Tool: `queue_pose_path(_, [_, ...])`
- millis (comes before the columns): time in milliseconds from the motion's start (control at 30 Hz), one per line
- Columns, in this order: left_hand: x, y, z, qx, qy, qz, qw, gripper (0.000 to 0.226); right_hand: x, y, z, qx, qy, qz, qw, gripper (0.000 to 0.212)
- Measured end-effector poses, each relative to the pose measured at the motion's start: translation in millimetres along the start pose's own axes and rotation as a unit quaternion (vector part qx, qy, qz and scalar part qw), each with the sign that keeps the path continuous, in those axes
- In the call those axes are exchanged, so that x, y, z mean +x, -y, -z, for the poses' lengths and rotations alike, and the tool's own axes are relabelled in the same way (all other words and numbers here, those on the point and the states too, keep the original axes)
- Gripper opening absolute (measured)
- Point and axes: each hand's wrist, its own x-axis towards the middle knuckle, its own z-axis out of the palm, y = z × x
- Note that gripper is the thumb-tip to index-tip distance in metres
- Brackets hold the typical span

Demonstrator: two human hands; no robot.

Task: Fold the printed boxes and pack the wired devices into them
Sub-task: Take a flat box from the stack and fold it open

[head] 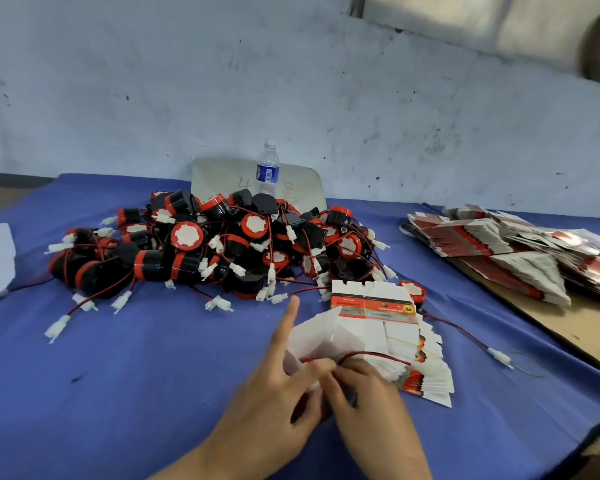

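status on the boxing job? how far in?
Early. Done: no packed box visible. In hand: left hand and right hand work a red wire at an unfolded box. Left: device pile, near flat boxes, far stack.

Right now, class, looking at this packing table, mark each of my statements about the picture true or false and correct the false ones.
1. The clear plastic water bottle lies on its side. False: it stands upright behind the pile.
2. The black-and-red wired devices sit heaped on the blue tablecloth. True.
3. The left hand has its forefinger stretched out. True.
4. The flat printed boxes at far right are blue. False: red, white and grey.
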Motion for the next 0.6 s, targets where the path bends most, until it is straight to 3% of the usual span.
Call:
queue_pose_path(133, [-5, 5, -11, 0.007, -0.047, 0.043, 0.998, 0.066, -4, 18, -11, -0.020, -0.036, -0.021, 0.999, 0.035])
queue_pose_path(267, [-8, 4, -2, 0.017, -0.007, 0.066, 0.998, 0.019, -3, 19, -18, -0.001, -0.085, 0.008, 0.996, 0.045])
queue_pose_path(333, [-5, 5, -1, 0.047, 0.036, 0.081, 0.995, 0.017, -3, 16, -15, 0.039, -0.218, 0.084, 0.972, 0.046])
queue_pose_path(433, [-1, 4, -2, 0.099, 0.077, 0.110, 0.986, 0.021, -1, 9, -6, 0.105, -0.411, 0.164, 0.891, 0.040])
queue_pose_path(600, [-1, 6, -3, 0.098, 0.083, 0.125, 0.984, 0.018, 0, 8, -6, 0.226, -0.421, 0.185, 0.859, 0.039])
